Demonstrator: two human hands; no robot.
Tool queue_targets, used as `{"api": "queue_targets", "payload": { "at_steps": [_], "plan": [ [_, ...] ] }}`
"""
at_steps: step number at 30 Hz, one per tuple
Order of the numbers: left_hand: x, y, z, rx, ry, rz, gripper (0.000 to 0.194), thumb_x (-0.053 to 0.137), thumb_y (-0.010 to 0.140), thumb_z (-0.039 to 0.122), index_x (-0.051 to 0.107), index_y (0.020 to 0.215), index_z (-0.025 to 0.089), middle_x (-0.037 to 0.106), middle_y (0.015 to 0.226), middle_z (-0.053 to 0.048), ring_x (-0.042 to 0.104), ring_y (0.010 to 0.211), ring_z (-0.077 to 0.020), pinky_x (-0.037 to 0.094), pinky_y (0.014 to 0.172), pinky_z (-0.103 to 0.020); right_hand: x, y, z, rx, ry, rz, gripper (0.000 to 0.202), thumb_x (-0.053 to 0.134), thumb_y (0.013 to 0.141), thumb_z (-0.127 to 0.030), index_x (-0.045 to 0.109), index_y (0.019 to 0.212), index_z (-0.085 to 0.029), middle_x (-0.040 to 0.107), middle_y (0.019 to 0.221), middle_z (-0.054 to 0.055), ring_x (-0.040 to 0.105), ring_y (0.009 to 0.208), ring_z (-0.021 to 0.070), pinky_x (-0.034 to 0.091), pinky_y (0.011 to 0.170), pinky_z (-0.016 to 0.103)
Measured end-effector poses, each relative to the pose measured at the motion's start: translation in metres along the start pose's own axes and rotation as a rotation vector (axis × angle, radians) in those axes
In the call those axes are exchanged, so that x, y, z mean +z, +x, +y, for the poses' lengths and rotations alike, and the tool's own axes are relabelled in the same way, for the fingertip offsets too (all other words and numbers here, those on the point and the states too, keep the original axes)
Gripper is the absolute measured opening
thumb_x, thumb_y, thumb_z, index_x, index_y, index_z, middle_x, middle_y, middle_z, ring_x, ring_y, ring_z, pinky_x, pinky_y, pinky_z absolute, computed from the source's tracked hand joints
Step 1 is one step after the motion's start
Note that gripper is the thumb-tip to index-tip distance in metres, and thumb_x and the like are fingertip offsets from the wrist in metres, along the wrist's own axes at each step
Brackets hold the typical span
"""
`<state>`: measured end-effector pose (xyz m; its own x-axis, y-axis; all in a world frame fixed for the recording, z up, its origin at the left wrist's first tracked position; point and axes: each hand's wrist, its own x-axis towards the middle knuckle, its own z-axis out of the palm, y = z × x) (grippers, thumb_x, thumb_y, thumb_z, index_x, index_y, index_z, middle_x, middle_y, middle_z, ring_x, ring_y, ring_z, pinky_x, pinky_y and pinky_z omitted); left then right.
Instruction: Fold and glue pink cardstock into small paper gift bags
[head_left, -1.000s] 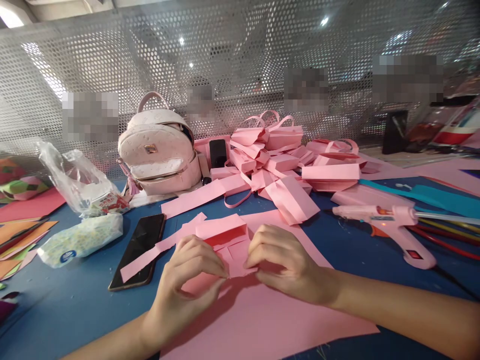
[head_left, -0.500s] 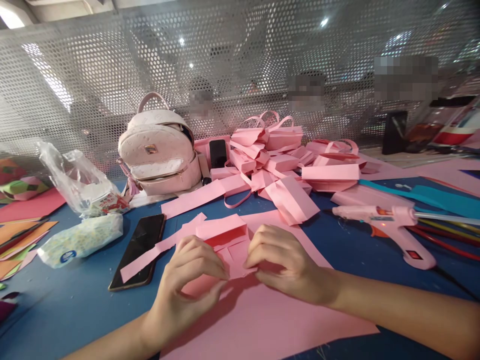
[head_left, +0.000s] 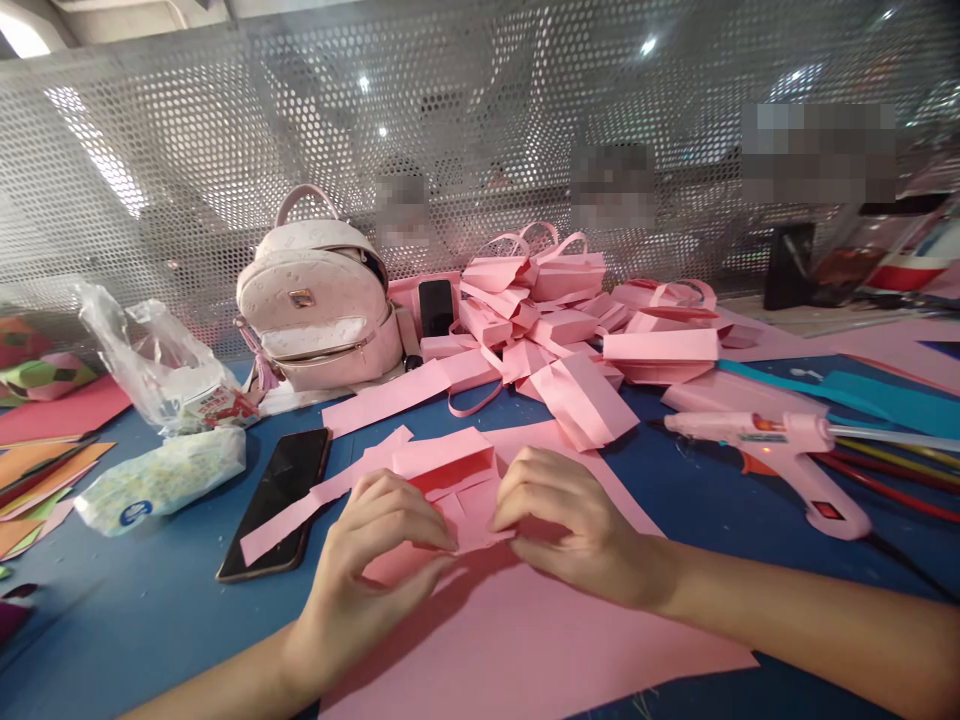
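A folded pink paper box point(head_left: 472, 505) with an open top lies between my hands, its near edge pinched. My left hand point(head_left: 386, 550) grips that edge on the left between thumb and fingertips. On the right, the thumb and curled fingers of my right hand point(head_left: 562, 525) close on the same edge. Under both hands spreads a large pink paper sheet point(head_left: 585, 650). Pink paper strips point(head_left: 281, 530) run left from the box across a dark phone point(head_left: 289, 485).
Folded pink paper bags point(head_left: 540, 300) are heaped behind, beside a pale backpack point(head_left: 322, 300). A pink glue gun point(head_left: 780, 450) with its cord lies at right. A tissue pack point(head_left: 165, 480) and a clear plastic bag point(head_left: 150, 360) sit at left. A perforated metal screen point(head_left: 465, 110) stands behind.
Both hands stay almost in place on the box's near edge. My left thumb and fingertips shift very slightly; nothing else visibly moves on the table.
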<state>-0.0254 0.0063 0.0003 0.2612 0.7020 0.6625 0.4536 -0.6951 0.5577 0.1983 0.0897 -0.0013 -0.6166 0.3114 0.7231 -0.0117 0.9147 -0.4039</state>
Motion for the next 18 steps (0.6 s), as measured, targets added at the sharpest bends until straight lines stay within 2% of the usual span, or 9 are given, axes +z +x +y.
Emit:
{"api": "queue_targets", "payload": {
  "at_steps": [9, 18],
  "plan": [
    [0.0014, 0.0006, 0.0000, 0.012, 0.019, -0.016, 0.010, 0.073, 0.087, 0.014, 0.067, 0.091, 0.021, 0.072, 0.083, 0.000, 0.063, 0.078, -0.0175, 0.042, 0.081, -0.038, 0.0013, 0.0000, 0.0020, -0.014, 0.003, -0.018, 0.011, 0.062, 0.089, -0.007, 0.066, 0.086, -0.017, 0.066, 0.078, 0.003, 0.055, 0.074, 0.0163, 0.042, 0.069, 0.031],
    [0.0022, 0.0006, 0.0015, 0.016, 0.096, -0.007, 0.017, 0.067, 0.087, 0.005, 0.067, 0.086, 0.022, 0.073, 0.081, 0.002, 0.063, 0.076, -0.0168, 0.041, 0.079, -0.038, 0.0014, -0.0021, 0.0005, -0.019, -0.006, -0.022, 0.011, 0.062, 0.088, -0.007, 0.066, 0.085, -0.016, 0.065, 0.077, 0.003, 0.054, 0.073, 0.0157, 0.041, 0.068, 0.031]
  ]
}}
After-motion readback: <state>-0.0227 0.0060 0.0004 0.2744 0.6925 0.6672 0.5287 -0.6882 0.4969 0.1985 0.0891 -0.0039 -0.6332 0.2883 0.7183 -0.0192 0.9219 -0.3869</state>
